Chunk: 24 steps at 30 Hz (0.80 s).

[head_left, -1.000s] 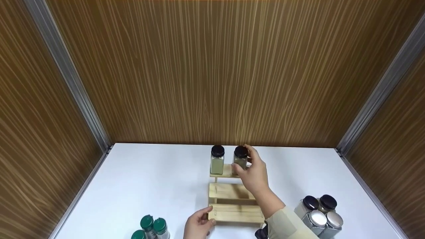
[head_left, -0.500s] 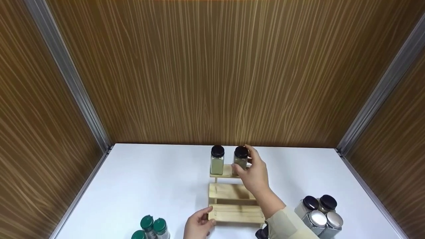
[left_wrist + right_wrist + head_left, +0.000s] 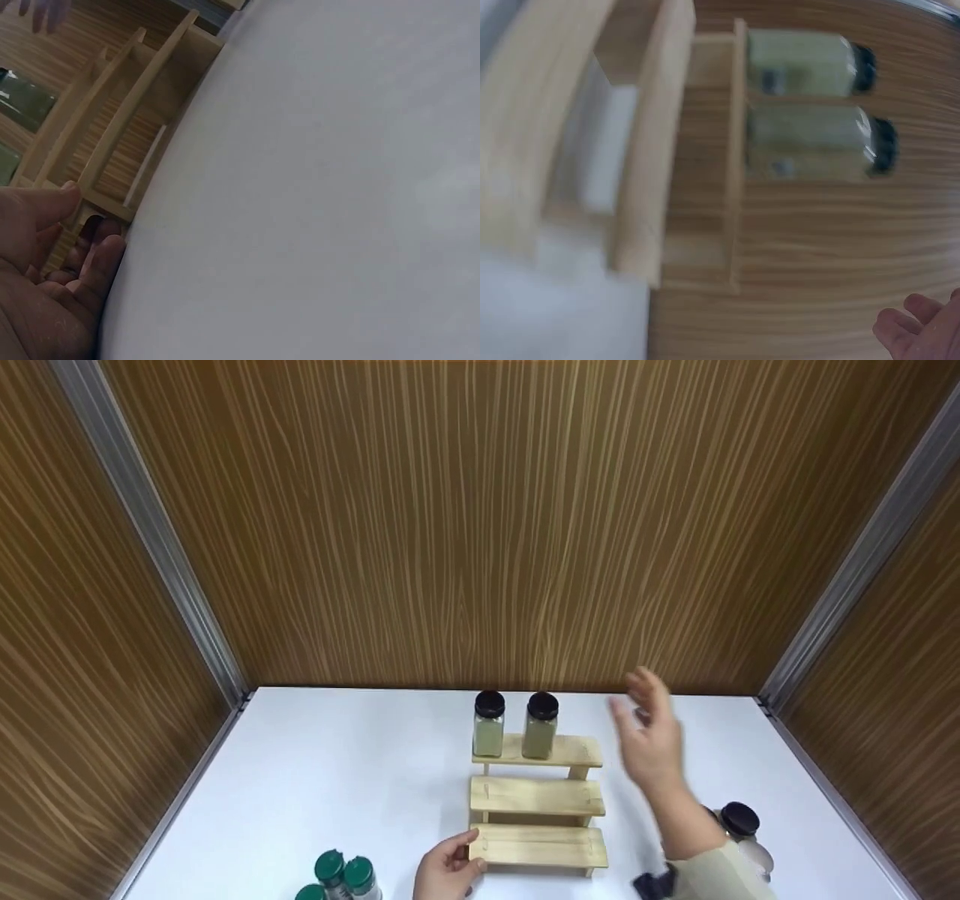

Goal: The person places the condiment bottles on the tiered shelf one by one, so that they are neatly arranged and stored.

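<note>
my left hand [image 3: 448,868] grips rack [image 3: 537,797] corner | right hand [image 3: 651,739] loose, empty | risk: its sweep topples jars [image 3: 514,725]

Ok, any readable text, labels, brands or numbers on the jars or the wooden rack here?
None can be read.
Two black-lid jars on the rack: small label patches show in the right wrist view, too blurred to read.
Green-lid jars: no legible label.
Jars by the right arm: mostly hidden, no text visible.
</note>
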Tool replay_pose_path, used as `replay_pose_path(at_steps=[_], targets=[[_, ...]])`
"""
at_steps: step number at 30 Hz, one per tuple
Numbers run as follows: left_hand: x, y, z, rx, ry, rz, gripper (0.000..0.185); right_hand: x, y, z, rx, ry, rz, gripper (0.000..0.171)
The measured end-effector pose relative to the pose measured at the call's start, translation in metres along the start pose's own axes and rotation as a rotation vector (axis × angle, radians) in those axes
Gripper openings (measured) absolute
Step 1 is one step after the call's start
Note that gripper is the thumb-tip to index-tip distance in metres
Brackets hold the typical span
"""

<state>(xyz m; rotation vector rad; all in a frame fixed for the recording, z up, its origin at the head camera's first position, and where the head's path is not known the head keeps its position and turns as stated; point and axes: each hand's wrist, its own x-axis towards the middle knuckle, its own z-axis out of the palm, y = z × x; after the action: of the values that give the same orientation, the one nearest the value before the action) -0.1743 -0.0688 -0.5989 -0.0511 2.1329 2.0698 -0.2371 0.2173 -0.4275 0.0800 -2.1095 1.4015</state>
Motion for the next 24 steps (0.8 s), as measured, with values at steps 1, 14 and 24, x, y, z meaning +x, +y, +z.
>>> replay_pose_path(at_steps=[1, 14, 24], targets=[[-0.001, 0.000, -0.001, 0.000, -0.001, -0.005, 0.049, 0.001, -0.002, -0.008, -0.010, 0.009, -0.020, 0.057], [-0.001, 0.002, -0.003, -0.014, 0.008, -0.002, 0.048, -0.001, -0.016, -0.099, -0.137, 0.122, -0.158, 0.061], [-0.004, 0.003, -0.003, -0.033, -0.019, -0.019, 0.049, -0.037, 0.030, -0.144, -0.299, 0.009, 0.021, 0.066]])
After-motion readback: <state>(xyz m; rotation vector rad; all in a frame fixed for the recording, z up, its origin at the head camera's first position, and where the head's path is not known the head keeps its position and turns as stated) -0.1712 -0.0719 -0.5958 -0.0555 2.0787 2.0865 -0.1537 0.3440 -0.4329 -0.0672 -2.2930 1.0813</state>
